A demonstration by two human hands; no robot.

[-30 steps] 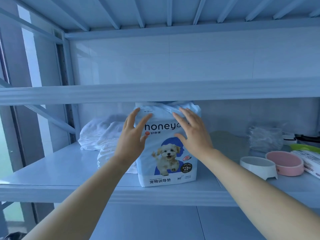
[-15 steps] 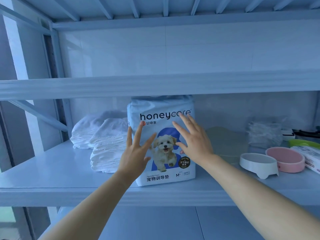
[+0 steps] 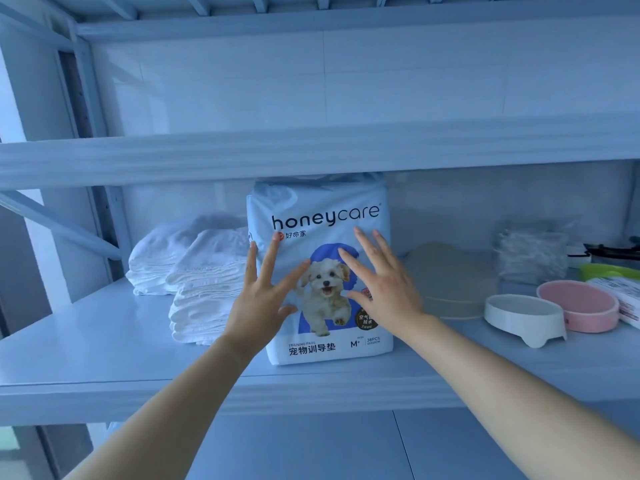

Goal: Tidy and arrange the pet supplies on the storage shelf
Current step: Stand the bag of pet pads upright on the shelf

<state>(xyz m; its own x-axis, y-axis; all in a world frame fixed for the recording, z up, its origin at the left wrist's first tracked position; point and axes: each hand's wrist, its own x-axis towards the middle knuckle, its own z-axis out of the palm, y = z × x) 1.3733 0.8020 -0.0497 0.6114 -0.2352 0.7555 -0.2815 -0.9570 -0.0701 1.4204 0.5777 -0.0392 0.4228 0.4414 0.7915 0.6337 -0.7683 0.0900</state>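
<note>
While upright on shelf (image 3: 86, 358), honeycare pack (image 3: 322, 202), "M+ 38PCS"; left hand (image 3: 258, 306), right hand (image 3: 384, 292), each grip wide.

Shelf (image 3: 86, 358), mid tier, contents:
- Pad pack (image 3: 322, 209): upright, centre, nr front edge.
- Folded stack (image 3: 204, 299): 9 o'clock of pack, just beside.
- 2nd folded stack (image 3: 156, 258): 10 o'clock, behind the 1st.
- Flat mat (image 3: 453, 282): 2 o'clock of pack.
- Footed bowl (image 3: 523, 317): 3 o'clock, before mat.
- 2nd bowl (image 3: 578, 306): just beside, at footed bowl's 3 o'clock.
- Bag (image 3: 530, 254): 12 o'clock of bowls, at back.
- Box (image 3: 623, 296): far rt edge.
- L hand (image 3: 258, 306), R hand (image 3: 388, 292): 6 o'clock of pack, before its face.
</note>
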